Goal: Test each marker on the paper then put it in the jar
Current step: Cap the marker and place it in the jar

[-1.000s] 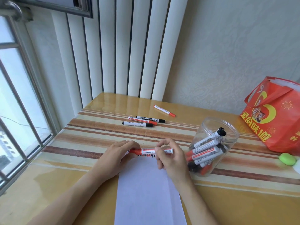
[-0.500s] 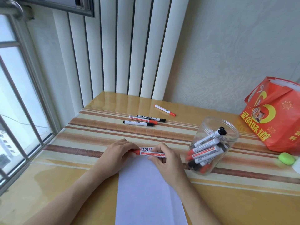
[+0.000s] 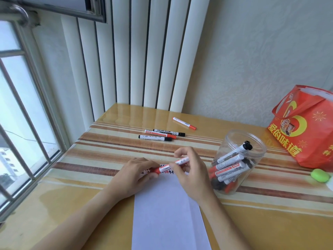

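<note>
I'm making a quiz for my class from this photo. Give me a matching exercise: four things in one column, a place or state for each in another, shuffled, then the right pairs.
Things
1. red marker
2. jar
3. red bag
4. paper

Places or states
A. stands against the wall at far right
B. lies flat under both forearms
C. held between the left hand and right hand
D. clear, open, holds several markers

Pairs: 1-C, 2-D, 3-A, 4-B
</note>
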`<state>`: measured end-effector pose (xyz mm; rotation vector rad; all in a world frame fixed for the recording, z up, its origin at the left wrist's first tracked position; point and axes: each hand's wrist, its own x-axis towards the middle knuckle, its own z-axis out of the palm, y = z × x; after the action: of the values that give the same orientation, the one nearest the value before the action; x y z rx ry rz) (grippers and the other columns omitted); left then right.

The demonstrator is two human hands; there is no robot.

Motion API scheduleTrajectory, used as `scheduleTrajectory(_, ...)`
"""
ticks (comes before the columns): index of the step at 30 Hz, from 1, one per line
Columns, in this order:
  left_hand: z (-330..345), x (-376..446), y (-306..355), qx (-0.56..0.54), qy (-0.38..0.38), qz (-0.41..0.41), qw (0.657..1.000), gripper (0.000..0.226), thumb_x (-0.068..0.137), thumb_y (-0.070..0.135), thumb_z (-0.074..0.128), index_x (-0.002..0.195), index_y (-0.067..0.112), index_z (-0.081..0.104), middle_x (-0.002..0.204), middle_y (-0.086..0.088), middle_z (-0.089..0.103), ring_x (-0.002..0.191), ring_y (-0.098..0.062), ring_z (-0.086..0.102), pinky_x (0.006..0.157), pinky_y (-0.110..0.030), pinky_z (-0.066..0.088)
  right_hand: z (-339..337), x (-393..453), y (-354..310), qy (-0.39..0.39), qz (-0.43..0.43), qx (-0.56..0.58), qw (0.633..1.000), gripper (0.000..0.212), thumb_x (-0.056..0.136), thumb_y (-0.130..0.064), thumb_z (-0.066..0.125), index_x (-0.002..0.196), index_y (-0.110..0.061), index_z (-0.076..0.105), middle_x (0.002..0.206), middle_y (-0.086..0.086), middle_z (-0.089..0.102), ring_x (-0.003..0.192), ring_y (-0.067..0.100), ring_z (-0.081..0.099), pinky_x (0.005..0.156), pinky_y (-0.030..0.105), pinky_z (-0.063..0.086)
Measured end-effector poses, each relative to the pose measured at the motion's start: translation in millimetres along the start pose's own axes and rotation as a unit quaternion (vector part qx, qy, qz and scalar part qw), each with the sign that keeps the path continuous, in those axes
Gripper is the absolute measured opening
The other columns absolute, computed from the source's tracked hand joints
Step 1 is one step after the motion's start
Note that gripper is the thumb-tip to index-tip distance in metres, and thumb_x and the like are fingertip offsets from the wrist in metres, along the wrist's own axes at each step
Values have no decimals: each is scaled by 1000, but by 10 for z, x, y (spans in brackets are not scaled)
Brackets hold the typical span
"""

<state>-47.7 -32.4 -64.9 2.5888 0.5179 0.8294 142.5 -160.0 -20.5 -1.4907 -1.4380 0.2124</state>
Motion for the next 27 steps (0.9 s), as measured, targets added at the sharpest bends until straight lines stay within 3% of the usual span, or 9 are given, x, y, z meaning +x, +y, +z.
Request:
scheduleTrajectory(3,13,-9,10,7,-6,-36,999,39,104,60,42,130,37,58,112,23,66,105,2,59,94,-27,43,-156,86,-197,36,-37,-18,999,14,99,-11,66,103,-23,59,94,-11,65,82,16,67,71,46,55)
scheduleTrajectory(6,44,-17,-7,49,-20,-52,997,46,103,67,30,126,41,60,124,26,59,119,3,52,103,-35,40,-482,177,-475,139,-103,-76,982,3,103,-13,59,105,-14,61,92,-6,65,80,18,66,72,36,54)
scheduleTrajectory(9,62,-31,-8,56,-64,-15,996,50,100,71,29,128,45,61,131,26,52,129,4,43,109,-32,32,-917,272,-714,239,-152,-163,945,5,102,-6,60,105,-3,63,96,5,67,83,17,62,80,17,46)
scheduleTrajectory(11,48,-29,-3,57,-86,9,995,47,102,69,32,132,46,59,136,27,50,135,5,37,111,-29,28,-1183,319,-789,281,-165,-209,922,6,101,1,59,107,2,62,102,12,67,90,15,58,83,10,40)
scheduleTrajectory(16,46,-25,2,58,-87,12,995,42,104,65,32,133,47,57,136,29,49,136,6,35,112,-32,29,-1513,310,-699,338,-122,-257,897,11,99,6,55,108,3,59,108,17,65,95,27,58,79,25,42)
scheduleTrajectory(19,55,-22,0,59,-80,2,995,42,104,65,31,132,49,57,134,29,50,134,6,36,111,-31,30,-1524,277,-527,271,-47,-286,918,7,97,3,56,101,-1,60,98,11,65,92,29,58,74,24,32)
scheduleTrajectory(21,54,-24,4,61,-79,-4,995,43,103,66,30,132,49,57,133,29,50,133,6,37,111,-31,30,-1471,264,-404,142,37,-337,930,16,104,-12,52,93,-7,62,87,4,63,89,33,60,72,31,26)
scheduleTrajectory(23,48,-29,14,63,-80,-7,995,44,103,66,29,132,48,58,133,29,50,131,6,38,111,-30,30,-1420,234,-323,35,96,-400,911,39,109,-32,35,98,-12,66,96,2,69,98,31,57,80,37,33)
scheduleTrajectory(27,44,-30,24,64,-80,-16,995,45,103,66,28,131,48,58,133,29,51,130,7,39,111,-29,29,-1401,248,-357,8,125,-437,891,65,104,-50,15,122,-19,69,119,4,66,110,25,49,97,42,37)
